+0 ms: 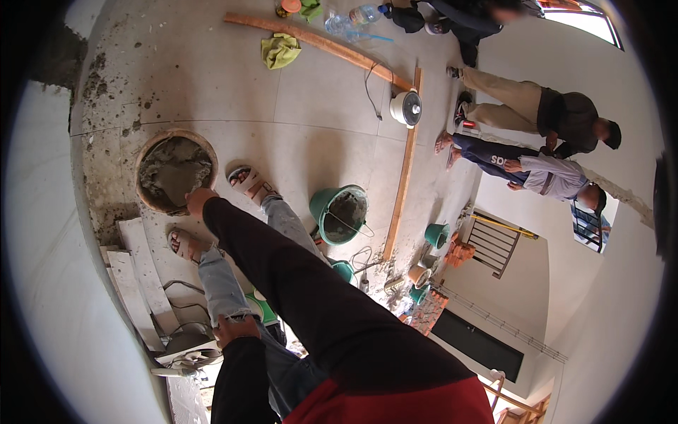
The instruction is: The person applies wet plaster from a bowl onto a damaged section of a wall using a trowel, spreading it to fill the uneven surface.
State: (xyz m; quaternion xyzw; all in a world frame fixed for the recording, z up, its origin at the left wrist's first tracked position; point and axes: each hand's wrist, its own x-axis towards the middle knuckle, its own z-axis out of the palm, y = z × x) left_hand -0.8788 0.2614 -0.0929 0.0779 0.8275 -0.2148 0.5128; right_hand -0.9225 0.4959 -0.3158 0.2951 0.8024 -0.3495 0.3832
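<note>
Round shallow pan of wet grey mortar on the tiled floor near the left wall, right hand closed on its near rim, left hand resting on the knee, fingers loosely curled and empty, green bucket of mortar to the right, bare tiles beyond, long wooden plank lying lengthwise away.

A building site inside an unfinished house: a round pan of wet mortar on large pale floor tiles; a green bucket of cement; long wooden battens; stacked red bricks; spare tile slabs against bare plastered walls.
</note>
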